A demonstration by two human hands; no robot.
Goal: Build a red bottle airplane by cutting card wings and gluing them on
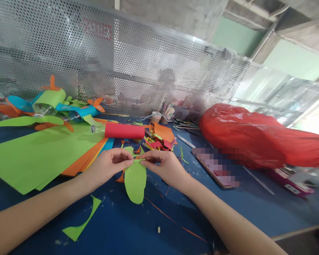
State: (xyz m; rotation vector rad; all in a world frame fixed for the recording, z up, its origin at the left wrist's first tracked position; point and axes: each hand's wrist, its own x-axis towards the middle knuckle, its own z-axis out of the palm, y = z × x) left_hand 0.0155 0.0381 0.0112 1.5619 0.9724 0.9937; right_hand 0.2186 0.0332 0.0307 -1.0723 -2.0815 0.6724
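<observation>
Between both hands is a green paper cutout (135,182) with rounded lobes, its largest lobe hanging down toward me. My left hand (114,163) pinches its narrow middle between thumb and fingers. From the other side my right hand (159,163) pinches the same middle part, where a small fold seems to stand up. Just beyond the hands lies a bottle wrapped in red paper (124,131), its clear neck pointing left. Scissors with yellow handles (152,144) lie among paper scraps behind my right hand. A curved green offcut (82,220) rests on the table near my left forearm.
Green paper sheets (39,150) cover the left side, with orange and blue ones beneath. Paper-wrapped bottles with propeller shapes (49,101) stand behind them. A red plastic bag (244,136), a phone-like slab (215,168) and a purple box (291,182) lie right. A perforated metal screen (143,53) closes the back.
</observation>
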